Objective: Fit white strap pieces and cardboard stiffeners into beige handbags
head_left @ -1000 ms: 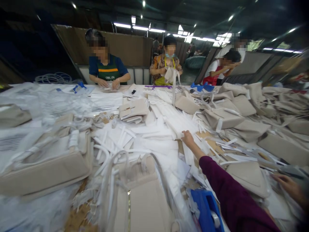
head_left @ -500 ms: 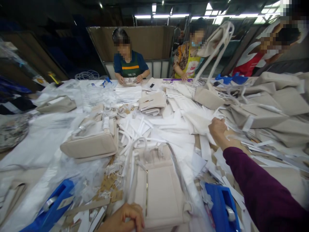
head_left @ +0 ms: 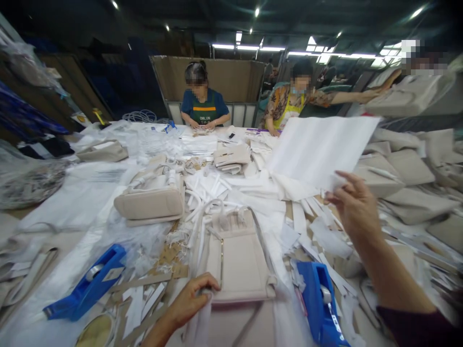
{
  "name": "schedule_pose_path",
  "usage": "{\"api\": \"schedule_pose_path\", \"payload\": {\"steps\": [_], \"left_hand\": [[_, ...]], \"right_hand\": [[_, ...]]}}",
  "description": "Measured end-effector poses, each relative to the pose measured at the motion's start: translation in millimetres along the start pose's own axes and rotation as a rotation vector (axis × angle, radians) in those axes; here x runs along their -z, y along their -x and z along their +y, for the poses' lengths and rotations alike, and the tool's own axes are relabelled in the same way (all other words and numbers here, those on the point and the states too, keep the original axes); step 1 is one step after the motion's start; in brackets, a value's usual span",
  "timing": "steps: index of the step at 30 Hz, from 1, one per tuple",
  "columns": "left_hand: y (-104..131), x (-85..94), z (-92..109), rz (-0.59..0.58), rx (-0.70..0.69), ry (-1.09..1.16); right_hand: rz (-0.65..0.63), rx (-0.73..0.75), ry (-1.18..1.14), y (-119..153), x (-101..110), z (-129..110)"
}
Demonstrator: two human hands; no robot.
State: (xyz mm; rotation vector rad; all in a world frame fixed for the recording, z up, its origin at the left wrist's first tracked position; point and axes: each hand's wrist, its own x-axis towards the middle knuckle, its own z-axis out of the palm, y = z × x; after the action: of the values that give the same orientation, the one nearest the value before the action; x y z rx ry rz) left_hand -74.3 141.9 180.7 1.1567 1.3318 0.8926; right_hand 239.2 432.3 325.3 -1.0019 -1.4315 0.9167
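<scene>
The right hand pinches a white sheet by its near corner and holds it up in the air. The left hand touches the near left corner of a beige bag (I can't tell if it grips). The bag lies between two blue tape holders.

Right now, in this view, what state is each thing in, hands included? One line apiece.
Right hand: raised, pinching the white sheet.
White sheet: held up at a slant.
Left hand: fingers curled at the near bag's edge; grip unclear.
Near bag: lying flat.
Bag beyond the left hand: handles wrapped in white.
Left blue tape dispenser: roll loaded.
Right blue tape dispenser: roll loaded.
</scene>
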Motion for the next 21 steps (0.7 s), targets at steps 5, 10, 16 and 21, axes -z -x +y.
{"api": "schedule_pose_path", "payload": {"steps": [5,10,16,21], "left_hand": [[-6,-5.9,-10,0.333,0.087,0.332],[-15,-5.9,-12,0.516,0.130,0.600],[-10,-9.1,-24,0.492,0.191,0.295],[-8,-9.4,-28,0.496,0.297,0.188]], "right_hand": [[-0.230,-0.462,-0.209,124,-42,20],[-0.420,-0.715,-0.090,208,-60,64],[-0.518,-0.812,0.006,231,-49,81],[-0.529,-0.793,0.052,228,-52,78]]}}
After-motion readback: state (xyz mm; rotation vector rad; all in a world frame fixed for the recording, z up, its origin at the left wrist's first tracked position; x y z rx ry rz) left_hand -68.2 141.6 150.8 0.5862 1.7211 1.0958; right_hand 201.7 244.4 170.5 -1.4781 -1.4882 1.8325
